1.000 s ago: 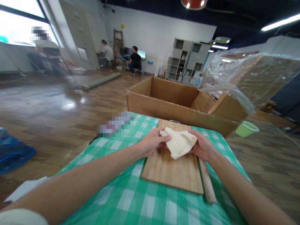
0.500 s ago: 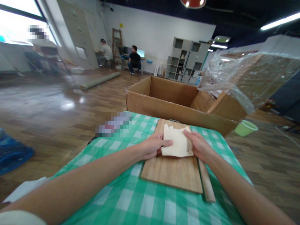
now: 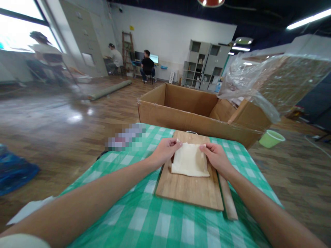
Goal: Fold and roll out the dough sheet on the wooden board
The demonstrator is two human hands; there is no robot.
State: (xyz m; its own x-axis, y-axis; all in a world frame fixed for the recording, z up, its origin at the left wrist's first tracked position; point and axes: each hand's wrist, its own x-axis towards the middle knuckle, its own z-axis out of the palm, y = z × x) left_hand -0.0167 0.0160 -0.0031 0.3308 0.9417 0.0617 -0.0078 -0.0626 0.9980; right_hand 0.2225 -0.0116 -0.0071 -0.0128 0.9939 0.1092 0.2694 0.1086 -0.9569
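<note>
A pale, squarish sheet of dough is spread over the wooden cutting board, its near edge hanging low over the wood. My left hand pinches its far left corner between thumb and fingers. At the far right corner my right hand grips the dough the same way. Whether the dough's underside touches the board all over I cannot tell. Along the board's right side lies a wooden rolling pin, partly hidden by my right wrist.
The board rests on a table with a green checked cloth. Beyond it stands a large cardboard box with plastic wrap. A green bucket is on the floor at right. Several people sit farther back; a blue plastic bag lies at left.
The dough has come down toward the board and lies flatter and squarer. My left hand has shifted up from its left side to the far left corner; my right hand has moved slightly left.
</note>
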